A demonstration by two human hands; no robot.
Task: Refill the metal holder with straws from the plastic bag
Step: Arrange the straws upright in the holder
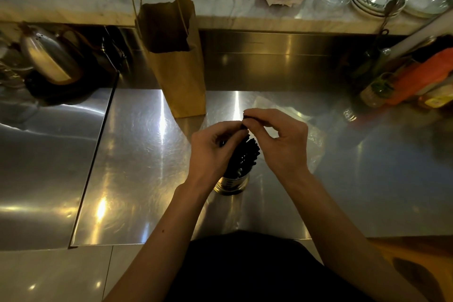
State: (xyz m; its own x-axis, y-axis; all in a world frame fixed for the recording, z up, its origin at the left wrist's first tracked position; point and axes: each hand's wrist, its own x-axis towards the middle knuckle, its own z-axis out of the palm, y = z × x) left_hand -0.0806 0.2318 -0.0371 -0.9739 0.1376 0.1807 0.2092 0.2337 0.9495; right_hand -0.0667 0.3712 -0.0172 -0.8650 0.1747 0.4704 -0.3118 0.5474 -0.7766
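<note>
A small round metal holder [232, 183] stands on the steel counter, packed with several black straws [246, 154] that lean up and away from me. My left hand [210, 152] curls round the upper part of the bundle from the left. My right hand [282, 140] pinches the tips of a few straws at the top, thumb against forefinger. A clear plastic bag [313, 140] lies flat on the counter behind and to the right of my right hand, partly hidden by it.
A brown paper bag [180, 76] with handles stands just behind the holder to the left. Bottles and an orange packet [421, 73] crowd the right. A kettle [46, 56] sits at far left. Plates [375, 0] and glasses are on the marble shelf.
</note>
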